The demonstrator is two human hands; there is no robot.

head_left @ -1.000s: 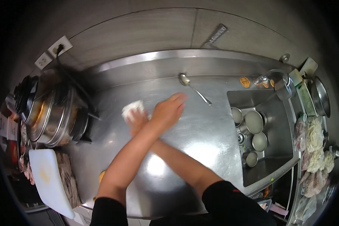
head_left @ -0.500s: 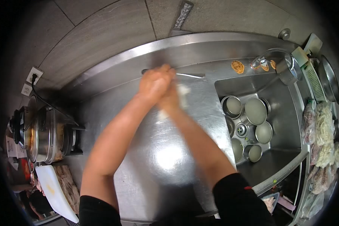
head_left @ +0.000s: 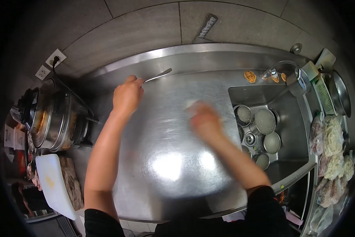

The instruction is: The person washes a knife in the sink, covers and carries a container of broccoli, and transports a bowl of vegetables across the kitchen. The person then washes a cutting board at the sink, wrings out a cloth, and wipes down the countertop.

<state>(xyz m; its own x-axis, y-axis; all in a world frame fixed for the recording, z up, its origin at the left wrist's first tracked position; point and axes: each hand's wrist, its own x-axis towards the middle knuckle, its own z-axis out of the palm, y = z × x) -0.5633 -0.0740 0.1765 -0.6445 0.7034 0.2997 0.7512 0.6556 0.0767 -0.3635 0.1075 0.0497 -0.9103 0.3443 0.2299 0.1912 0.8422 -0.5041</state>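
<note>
My left hand is closed on a metal spoon near the back left of the steel counter; the spoon points up and to the right. Over the right part of the counter, my right hand is blurred by motion. A bit of the white cloth shows at its fingertips, pressed between the hand and the steel. Most of the cloth is hidden under the hand.
A sink with several metal cups lies at the right. Bagged food is beyond it. At the left stand a steel cooker and a white cutting board. Orange slices lie behind the sink.
My arms were crossed and are now apart. My left hand has taken hold of the spoon and moved left with it. My right hand has moved right with the cloth.
</note>
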